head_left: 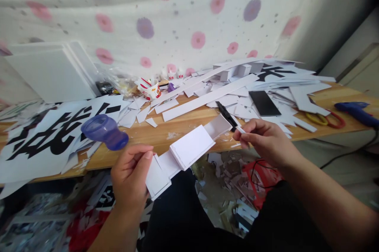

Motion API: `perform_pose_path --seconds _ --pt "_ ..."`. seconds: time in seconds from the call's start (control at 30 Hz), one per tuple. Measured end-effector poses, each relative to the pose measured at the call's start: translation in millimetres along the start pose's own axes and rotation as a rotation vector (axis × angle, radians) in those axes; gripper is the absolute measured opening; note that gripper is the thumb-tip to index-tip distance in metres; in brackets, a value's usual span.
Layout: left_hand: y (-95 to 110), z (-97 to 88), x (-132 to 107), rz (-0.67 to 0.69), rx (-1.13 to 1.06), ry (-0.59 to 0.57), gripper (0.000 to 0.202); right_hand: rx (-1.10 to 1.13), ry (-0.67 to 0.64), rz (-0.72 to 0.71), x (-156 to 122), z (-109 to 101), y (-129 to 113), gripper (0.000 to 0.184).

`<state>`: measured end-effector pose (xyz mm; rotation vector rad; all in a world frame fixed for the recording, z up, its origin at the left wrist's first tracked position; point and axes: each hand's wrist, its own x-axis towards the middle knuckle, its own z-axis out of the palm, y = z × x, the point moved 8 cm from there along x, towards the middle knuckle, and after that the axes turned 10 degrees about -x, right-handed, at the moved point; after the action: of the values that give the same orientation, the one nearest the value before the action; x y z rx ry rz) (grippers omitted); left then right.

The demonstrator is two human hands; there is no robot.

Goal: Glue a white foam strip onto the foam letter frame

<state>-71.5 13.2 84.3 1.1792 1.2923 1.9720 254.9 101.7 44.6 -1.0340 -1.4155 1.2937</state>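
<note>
"Facing you, what looms largest?"

"A white cloth blotched pink and purple hangs across the room, behind the wooden table strewn with white scraps."

"And your grip?"

"My left hand pinches the left end of a stepped white piece, which slants up from my fingertips, before the table's front edge."

"The right?"

"My right hand is just beside the piece's other end. Near my fingertips is a black tool; I can't tell whether they touch it. Thumb and fingers pinch a small white strip."
</note>
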Motion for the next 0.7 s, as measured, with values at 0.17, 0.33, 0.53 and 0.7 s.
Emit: perform_pose_path --seconds 0.17,0.33,0.53,0.7 --pt "3 7.1 -2 -0.003 -0.003 -0.012 0.009 -0.226 -0.041 -0.121 -9 11 -20 0.02" --pt "9 21.2 -6 0.031 0.014 -0.131 0.008 -0.643 -0.209 -0.479 -34 51 -60 0.009" --pt "21 40.6 -13 0.08 0.031 -0.199 0.003 -0.91 -0.12 -0.731 -44 79 -73 0.011" --pt "28 51.9 -15 0.136 0.041 -0.247 0.004 -0.924 0.056 -0.835 -37 79 -76 0.014"
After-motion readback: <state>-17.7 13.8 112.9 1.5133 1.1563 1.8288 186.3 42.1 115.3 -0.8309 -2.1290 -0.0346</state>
